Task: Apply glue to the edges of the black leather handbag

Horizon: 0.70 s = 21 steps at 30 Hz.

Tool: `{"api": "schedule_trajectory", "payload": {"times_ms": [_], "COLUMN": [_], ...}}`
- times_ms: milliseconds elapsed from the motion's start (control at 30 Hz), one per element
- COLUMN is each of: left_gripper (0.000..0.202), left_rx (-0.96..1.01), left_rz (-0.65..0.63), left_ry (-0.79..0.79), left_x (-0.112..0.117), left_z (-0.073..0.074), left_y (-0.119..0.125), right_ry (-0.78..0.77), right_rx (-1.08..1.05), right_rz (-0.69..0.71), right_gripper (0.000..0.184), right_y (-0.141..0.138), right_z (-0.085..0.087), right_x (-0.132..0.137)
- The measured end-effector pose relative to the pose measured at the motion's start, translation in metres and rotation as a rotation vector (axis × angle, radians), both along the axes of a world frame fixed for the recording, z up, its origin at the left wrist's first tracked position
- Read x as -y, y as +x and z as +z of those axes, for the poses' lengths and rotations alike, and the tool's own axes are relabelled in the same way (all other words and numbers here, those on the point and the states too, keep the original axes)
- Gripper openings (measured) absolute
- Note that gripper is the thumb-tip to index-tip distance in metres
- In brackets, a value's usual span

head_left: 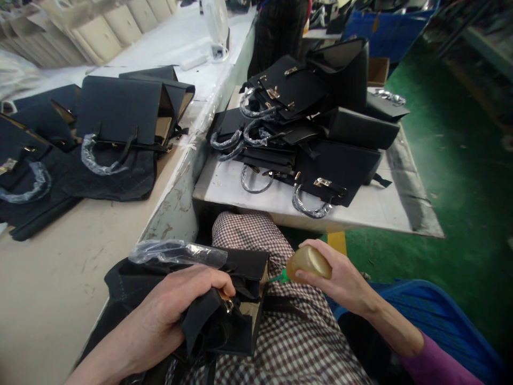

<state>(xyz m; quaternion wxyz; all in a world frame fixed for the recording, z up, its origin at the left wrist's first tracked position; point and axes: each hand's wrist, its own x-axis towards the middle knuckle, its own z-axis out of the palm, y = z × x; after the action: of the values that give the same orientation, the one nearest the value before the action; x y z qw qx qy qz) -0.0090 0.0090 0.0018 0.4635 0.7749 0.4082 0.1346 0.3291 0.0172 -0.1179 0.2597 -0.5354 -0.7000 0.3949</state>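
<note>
A black handbag [240,262] lies across my lap, its side edge turned toward the right and a plastic-wrapped handle [176,253] on top. My left hand [180,299] is closed on the bag, fingers curled over a folded black part beside a small gold-coloured metal fitting [227,303]. In my right hand [339,272] is a squeeze bottle [308,264] of yellowish liquid, tilted on its side. Its green nozzle [280,276] points left, close to the bag's edge; whether it touches I cannot tell.
Several black handbags [344,166] are piled on a low white board [404,208] ahead. More black bags [120,112] lie on the table [48,278] at left. A blue plastic crate [433,321] stands at lower right. A person in dark trousers [278,35] stands beyond the pile.
</note>
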Motion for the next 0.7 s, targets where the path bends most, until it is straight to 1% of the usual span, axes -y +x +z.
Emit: {"api": "schedule_trajectory", "payload": {"times_ms": [100, 200, 267, 400, 533, 633, 700], "left_gripper": [0.025, 0.024, 0.025, 0.029, 0.030, 0.033, 0.034], "left_rx": [-0.011, -0.014, -0.007, 0.000, -0.009, -0.024, -0.024], "left_rz": [-0.003, 0.001, 0.006, 0.007, -0.002, -0.006, 0.002], "left_ry": [0.000, 0.010, 0.017, 0.009, 0.011, 0.027, 0.049], "left_x": [0.001, 0.002, 0.003, 0.005, 0.007, 0.008, 0.008], "left_z": [0.000, -0.001, 0.000, -0.002, -0.004, -0.005, -0.005], "left_y": [0.000, -0.002, -0.003, -0.004, -0.004, -0.002, -0.003], "right_ry": [-0.021, 0.034, 0.081, 0.117, 0.046, -0.063, -0.145], "right_rx": [0.016, 0.040, 0.048, 0.044, 0.013, -0.029, -0.064], "right_rz": [-0.050, -0.139, -0.175, -0.163, -0.122, -0.108, -0.133], "right_gripper": [0.035, 0.040, 0.044, 0.047, 0.043, 0.040, 0.039], "right_y": [0.001, -0.001, -0.004, -0.011, -0.013, -0.011, -0.009], "right_z": [0.001, -0.006, -0.012, -0.016, -0.007, 0.002, 0.005], "right_x": [0.000, 0.002, 0.004, 0.009, 0.010, 0.007, 0.005]}}
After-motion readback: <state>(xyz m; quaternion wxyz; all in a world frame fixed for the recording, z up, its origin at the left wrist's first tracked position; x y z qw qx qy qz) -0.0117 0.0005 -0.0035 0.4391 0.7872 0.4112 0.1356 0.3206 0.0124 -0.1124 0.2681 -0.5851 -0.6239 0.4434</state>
